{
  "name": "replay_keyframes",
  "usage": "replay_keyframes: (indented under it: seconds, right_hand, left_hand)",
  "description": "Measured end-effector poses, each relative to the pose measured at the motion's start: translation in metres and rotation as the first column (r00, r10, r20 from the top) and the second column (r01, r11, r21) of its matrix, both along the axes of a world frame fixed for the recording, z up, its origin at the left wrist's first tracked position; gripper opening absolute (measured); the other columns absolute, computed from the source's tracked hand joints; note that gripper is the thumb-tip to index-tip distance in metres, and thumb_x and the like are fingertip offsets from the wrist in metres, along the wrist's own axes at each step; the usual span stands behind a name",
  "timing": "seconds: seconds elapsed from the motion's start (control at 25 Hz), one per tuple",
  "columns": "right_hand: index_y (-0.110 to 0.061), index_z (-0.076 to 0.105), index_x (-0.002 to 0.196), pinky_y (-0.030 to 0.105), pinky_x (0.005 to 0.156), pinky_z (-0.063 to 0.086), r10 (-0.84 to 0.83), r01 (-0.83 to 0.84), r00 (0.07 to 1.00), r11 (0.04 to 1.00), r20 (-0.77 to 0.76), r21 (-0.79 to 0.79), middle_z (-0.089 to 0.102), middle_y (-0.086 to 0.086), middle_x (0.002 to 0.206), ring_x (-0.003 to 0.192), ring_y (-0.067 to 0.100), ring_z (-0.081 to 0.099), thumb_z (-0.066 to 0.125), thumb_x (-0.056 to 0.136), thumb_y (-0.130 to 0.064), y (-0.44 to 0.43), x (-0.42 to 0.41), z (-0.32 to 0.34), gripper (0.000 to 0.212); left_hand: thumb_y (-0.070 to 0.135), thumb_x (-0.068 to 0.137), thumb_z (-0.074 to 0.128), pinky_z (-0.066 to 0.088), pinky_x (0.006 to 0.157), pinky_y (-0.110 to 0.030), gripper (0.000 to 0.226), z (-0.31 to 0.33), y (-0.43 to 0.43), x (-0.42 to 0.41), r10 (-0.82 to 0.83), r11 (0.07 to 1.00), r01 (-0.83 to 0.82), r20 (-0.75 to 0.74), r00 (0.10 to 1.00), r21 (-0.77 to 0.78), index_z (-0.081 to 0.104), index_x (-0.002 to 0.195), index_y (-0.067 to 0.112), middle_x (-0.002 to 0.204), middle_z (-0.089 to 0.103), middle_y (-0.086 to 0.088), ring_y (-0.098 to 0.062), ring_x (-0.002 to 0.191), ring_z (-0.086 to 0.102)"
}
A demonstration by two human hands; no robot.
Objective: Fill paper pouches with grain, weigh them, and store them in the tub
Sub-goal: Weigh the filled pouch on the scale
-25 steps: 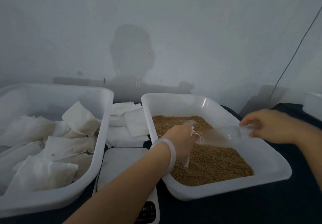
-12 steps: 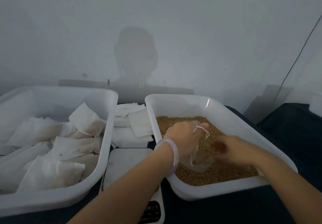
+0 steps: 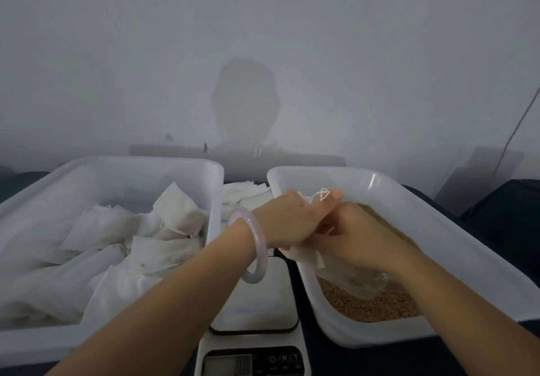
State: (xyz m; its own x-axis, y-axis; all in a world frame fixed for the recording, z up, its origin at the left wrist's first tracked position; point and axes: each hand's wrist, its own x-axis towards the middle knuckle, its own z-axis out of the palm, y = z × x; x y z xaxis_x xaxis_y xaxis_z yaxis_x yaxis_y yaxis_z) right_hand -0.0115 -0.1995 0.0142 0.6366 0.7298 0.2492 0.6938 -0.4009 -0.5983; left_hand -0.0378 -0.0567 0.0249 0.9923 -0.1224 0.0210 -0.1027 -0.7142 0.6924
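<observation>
Gripping a white paper pouch (image 3: 304,254) by its mouth, the left hand (image 3: 287,220) sits at centre, fingers curled tight round the paper; the pouch's white drawstring loop (image 3: 321,194) hangs over the extended index fingertip. The pouch hangs over the left rim of the white plastic tray (image 3: 438,229) at 3 o'clock, which holds brown grain (image 3: 371,308). The right hand (image 3: 353,235) touches the left, fingers curled toward the pouch; what they pinch cannot tell. A clear plastic scoop (image 3: 359,285) shows under that wrist, above the grain. A white plastic tub (image 3: 117,165) at 9 o'clock holds filled white pouches (image 3: 175,209). A white digital scale (image 3: 254,308) lies at 6 o'clock, between both containers.
</observation>
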Motion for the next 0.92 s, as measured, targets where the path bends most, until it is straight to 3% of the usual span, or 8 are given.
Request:
replay_keyframes:
  seconds: [0.08,0.16,0.32,0.4,0.56,0.64,0.8,0.92]
  right_hand:
    - [-0.038,0.068,0.081,0.023,0.057,0.053,0.025,-0.025,0.999,1.000,0.029,-0.001,0.070,-0.012,0.076,0.065,0.005,0.065,0.054,0.086,-0.030,0.019,0.001,-0.002,0.017]
    - [-0.024,0.067,0.073,0.018,0.052,0.046,-0.024,0.027,0.999,0.998,0.046,-0.058,0.065,-0.007,0.069,0.057,0.002,0.057,0.058,0.084,-0.030,0.033,0.009,-0.007,0.015]
    - [-0.007,0.060,0.070,0.019,0.050,0.031,-0.027,0.027,1.000,0.992,-0.004,-0.126,0.057,0.002,0.061,0.052,0.009,0.045,0.062,0.085,-0.021,0.050,0.016,-0.019,0.021]
    - [-0.010,0.064,0.076,0.026,0.055,0.038,0.004,-0.008,1.000,0.990,-0.031,-0.140,0.063,0.002,0.069,0.061,0.019,0.055,0.064,0.084,-0.024,0.053,0.014,-0.025,0.016]
    - [-0.022,0.061,0.071,0.022,0.051,0.036,0.040,-0.035,0.999,0.973,0.019,-0.228,0.059,-0.007,0.063,0.052,0.006,0.048,0.069,0.080,-0.037,0.056,0.009,-0.034,0.019]
    - [-0.013,0.055,0.061,0.026,0.049,0.030,0.039,-0.033,0.999,0.961,0.017,-0.274,0.048,-0.004,0.052,0.046,0.009,0.036,0.063,0.087,-0.028,0.056,0.011,-0.039,0.031]
    - [-0.028,0.047,0.050,0.023,0.051,0.030,0.035,-0.035,0.999,0.949,-0.004,-0.315,0.043,-0.006,0.050,0.046,0.005,0.036,0.054,0.093,-0.023,0.053,0.009,-0.037,0.044]
    - [-0.034,0.050,0.054,0.019,0.050,0.031,0.031,-0.015,0.999,0.940,0.039,-0.342,0.048,-0.008,0.052,0.048,0.004,0.042,0.052,0.092,-0.015,0.054,0.006,-0.033,0.042]
  left_hand:
    - [0.075,0.080,0.031,0.043,0.052,-0.019,0.071,-0.001,0.017,-0.005,-0.010,1.000,0.010,0.005,1.000,0.027,0.062,0.070,0.013,0.056,0.064,-0.003,-0.010,0.046,0.059]
    - [0.063,0.081,0.053,0.041,0.048,-0.010,0.053,-0.003,0.039,-0.010,-0.123,0.991,0.120,0.036,0.992,0.062,0.057,0.057,0.016,0.048,0.057,0.007,-0.002,0.043,0.052]
    - [0.034,0.069,0.080,0.045,0.061,-0.018,0.027,-0.018,0.081,-0.006,-0.140,0.943,0.133,0.000,0.990,0.304,0.059,0.077,0.019,0.077,0.061,0.004,-0.007,0.064,0.053]
    - [0.037,0.065,0.081,0.040,0.057,-0.019,0.027,-0.027,0.091,-0.003,-0.078,0.937,0.066,0.022,0.997,0.342,0.058,0.066,0.023,0.066,0.058,0.006,-0.008,0.057,0.049]
    - [0.042,0.062,0.081,0.037,0.051,-0.018,0.033,-0.035,0.095,-0.001,-0.058,0.936,0.035,0.056,0.997,0.351,0.057,0.058,0.021,0.051,0.050,0.010,-0.004,0.045,0.041]
    - [0.043,0.063,0.080,0.036,0.047,-0.013,0.028,-0.037,0.097,-0.002,-0.071,0.936,0.049,0.050,0.996,0.350,0.063,0.061,0.021,0.053,0.057,0.006,-0.002,0.044,0.044]
    - [0.044,0.070,0.075,0.039,0.050,-0.022,0.025,-0.040,0.099,-0.004,-0.090,0.964,0.088,-0.003,0.996,0.249,0.075,0.078,0.020,0.068,0.067,-0.009,-0.008,0.046,0.045]
    - [0.046,0.067,0.076,0.044,0.060,-0.025,0.025,-0.041,0.096,-0.007,-0.075,0.955,0.068,0.014,0.997,0.289,0.074,0.077,0.024,0.068,0.067,0.001,-0.008,0.056,0.053]
